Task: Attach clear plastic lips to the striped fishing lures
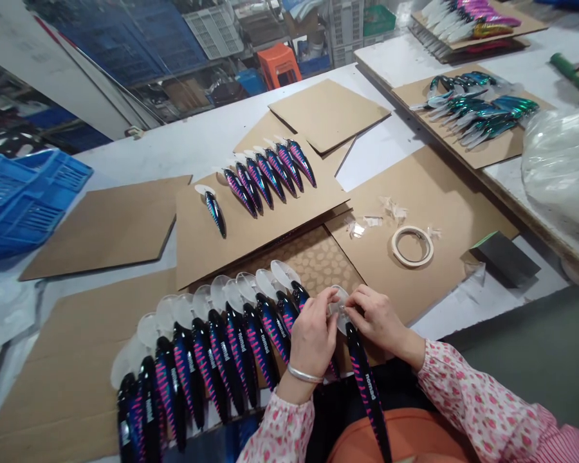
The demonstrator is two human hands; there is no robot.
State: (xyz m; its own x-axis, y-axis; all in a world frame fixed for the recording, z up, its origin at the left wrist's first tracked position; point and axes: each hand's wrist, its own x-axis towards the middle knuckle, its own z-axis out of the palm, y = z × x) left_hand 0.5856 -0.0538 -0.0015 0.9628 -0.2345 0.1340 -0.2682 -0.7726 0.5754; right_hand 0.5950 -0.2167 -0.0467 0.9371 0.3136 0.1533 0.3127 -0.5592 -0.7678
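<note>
Both of my hands pinch the clear lip of a long fishing lure [365,379], black and blue with pink stripes and the word "nomad". Its body hangs down toward my lap. My left hand [313,334] has its fingers closed on the left side of the lip, beside the row. From the right, my right hand [377,316] grips the lip near where it joins the body. To the left, a row of matching lures [226,354] lies side by side along the cardboard's front edge, clear lips pointing away from me.
Smaller striped lures [270,170] lie on a raised cardboard sheet [197,247]. A tape roll [394,246] and a dark block [505,259] are at right. Green lures [487,106] lie on the adjoining table. A blue crate [53,193] stands at left, an orange stool [278,66] behind.
</note>
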